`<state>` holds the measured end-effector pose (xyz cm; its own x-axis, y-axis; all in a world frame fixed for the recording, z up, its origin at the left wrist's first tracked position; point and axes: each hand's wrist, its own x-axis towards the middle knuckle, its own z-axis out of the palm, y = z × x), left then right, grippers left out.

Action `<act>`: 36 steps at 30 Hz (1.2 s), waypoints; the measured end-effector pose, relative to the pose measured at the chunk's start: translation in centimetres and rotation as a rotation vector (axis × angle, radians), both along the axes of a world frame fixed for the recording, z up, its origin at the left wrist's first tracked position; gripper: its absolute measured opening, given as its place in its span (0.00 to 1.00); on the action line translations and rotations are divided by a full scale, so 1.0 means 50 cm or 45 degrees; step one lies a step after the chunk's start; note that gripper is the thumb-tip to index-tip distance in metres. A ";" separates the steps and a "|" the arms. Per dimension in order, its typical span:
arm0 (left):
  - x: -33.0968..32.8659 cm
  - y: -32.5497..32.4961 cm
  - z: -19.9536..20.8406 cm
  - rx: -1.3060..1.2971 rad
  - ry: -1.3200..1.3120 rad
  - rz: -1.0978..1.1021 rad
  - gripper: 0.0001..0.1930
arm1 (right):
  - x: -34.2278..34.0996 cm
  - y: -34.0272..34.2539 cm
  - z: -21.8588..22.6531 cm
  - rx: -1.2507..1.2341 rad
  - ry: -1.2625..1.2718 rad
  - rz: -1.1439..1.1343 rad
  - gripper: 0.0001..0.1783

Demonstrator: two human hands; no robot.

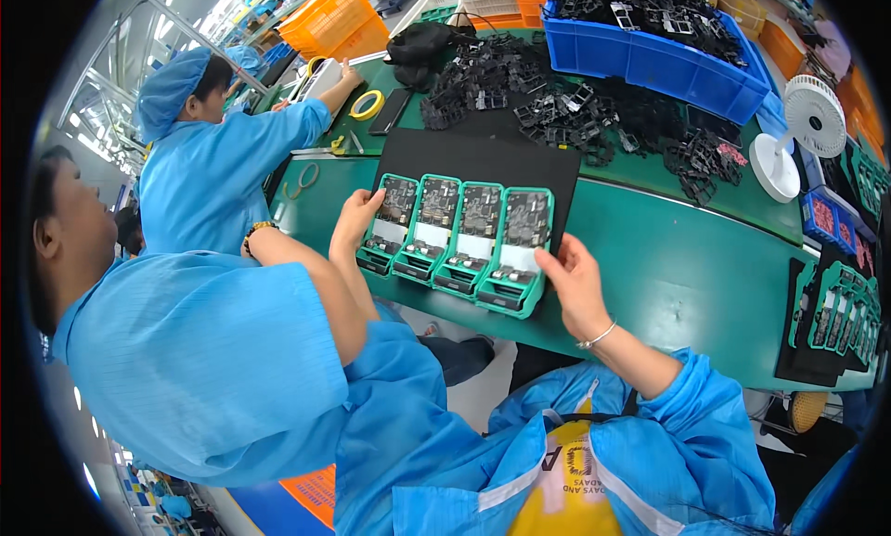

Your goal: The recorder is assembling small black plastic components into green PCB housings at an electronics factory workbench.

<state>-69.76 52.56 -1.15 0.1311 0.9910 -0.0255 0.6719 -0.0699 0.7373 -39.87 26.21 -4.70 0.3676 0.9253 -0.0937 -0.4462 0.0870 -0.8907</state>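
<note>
Between my hands is a row of several joined green phone-sized trays [498, 242], tilted over the near edge of the table. Each holds a dark circuit board [436, 203] with a white patch across its middle and black and silver parts at the near end. My left hand [356, 222] grips the row's left side, thumb on the upper rim. At the right end, my right hand [575, 281] has its thumb on the rim of the last tray and its fingers at the side. A black mat [483, 154] lies beneath and behind the trays.
Heaps of black plastic frames [492, 77] and a blue bin [650, 58] of similar parts stand at the back. A white fan [814, 118] is at the right, above more green trays [845, 313]. One co-worker [204, 360] sits close at my left.
</note>
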 end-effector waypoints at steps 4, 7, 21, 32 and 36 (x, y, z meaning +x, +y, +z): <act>0.020 -0.039 0.063 0.108 0.028 -0.141 0.26 | 0.039 -0.017 0.090 0.033 0.009 -0.044 0.17; -0.014 -0.079 0.104 0.077 -0.004 -0.189 0.23 | 0.064 -0.029 0.170 -0.078 -0.056 0.011 0.17; -0.028 -0.442 0.167 -1.883 -1.441 -0.604 0.22 | 0.268 -0.054 0.431 -0.915 -0.587 0.323 0.24; 0.058 -0.693 0.029 -2.677 -1.546 -0.589 0.20 | 0.244 0.246 0.293 -0.834 -1.388 1.119 0.26; 0.142 -0.770 0.011 -2.885 -1.728 -0.647 0.23 | 0.194 0.334 0.241 -0.727 -1.443 1.265 0.25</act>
